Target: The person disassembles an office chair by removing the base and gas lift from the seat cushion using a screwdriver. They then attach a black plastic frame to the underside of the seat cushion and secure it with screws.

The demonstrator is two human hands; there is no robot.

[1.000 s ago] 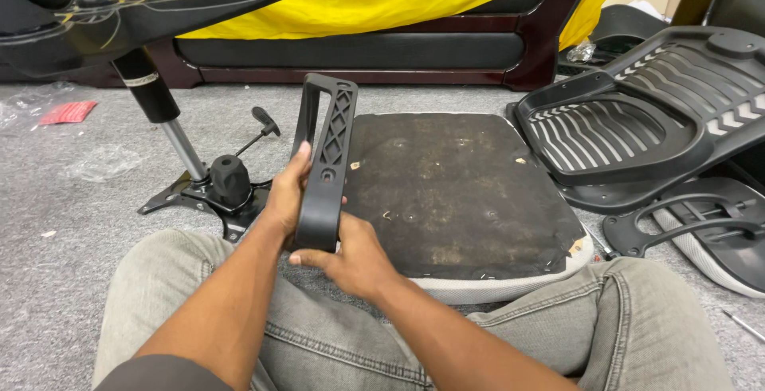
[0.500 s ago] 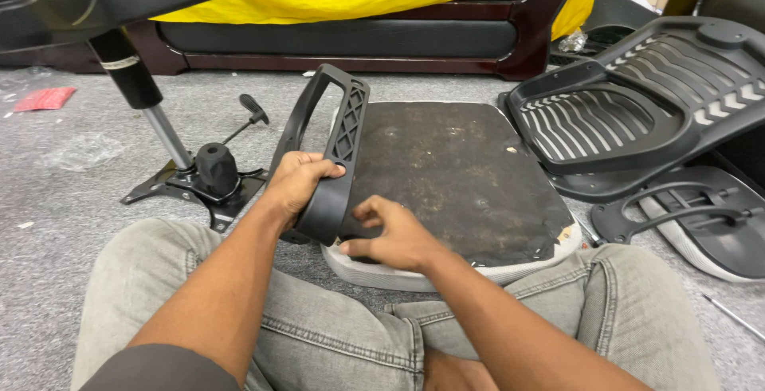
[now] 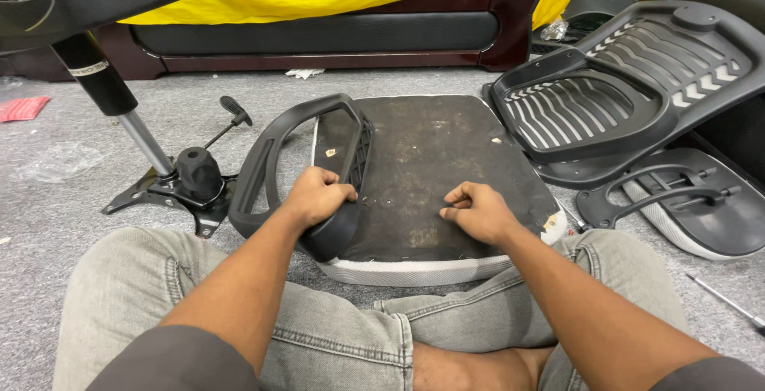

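Note:
An upturned chair seat (image 3: 430,160) with a dark, dusty underside lies on the grey carpet against my crossed legs. A black plastic armrest (image 3: 271,160) rests along the seat's left edge, leaning outward. My left hand (image 3: 319,194) grips the near end of the armrest, at the seat's front left corner. My right hand (image 3: 476,210) rests on the seat's underside near the front, fingers curled together; whether something small sits between the fingertips I cannot tell.
A chair mechanism plate with gas cylinder (image 3: 179,180) lies to the left. Black ribbed backrest shells (image 3: 629,92) lie at the right, with another armrest (image 3: 665,192) on a white-edged panel. A sofa frame under yellow cloth (image 3: 319,8) spans the back. A thin metal tool (image 3: 729,303) lies far right.
The armrest, held upright above the seat before, has come down to the seat's left edge. My right hand let go of it and moved onto the seat's underside.

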